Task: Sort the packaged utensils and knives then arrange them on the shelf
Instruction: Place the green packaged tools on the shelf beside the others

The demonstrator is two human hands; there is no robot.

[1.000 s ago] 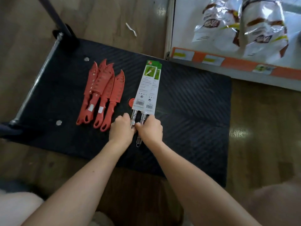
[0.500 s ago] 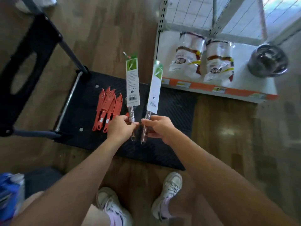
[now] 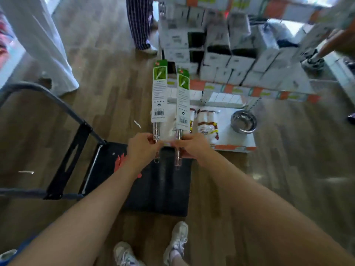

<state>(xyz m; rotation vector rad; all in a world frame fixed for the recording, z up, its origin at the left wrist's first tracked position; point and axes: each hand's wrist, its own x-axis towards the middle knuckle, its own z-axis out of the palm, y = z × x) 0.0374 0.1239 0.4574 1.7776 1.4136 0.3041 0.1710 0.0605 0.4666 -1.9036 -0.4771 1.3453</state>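
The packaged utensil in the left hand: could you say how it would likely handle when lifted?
Probably stiff: the packaged utensil stands upright though the left hand holds only its metal handle. Likely light, since a pinch carries it. Its card sleeve might crease.

2 carded utensils (image 3: pixel 159 96) upright side by side, red knives (image 3: pixel 119 162) on cart.
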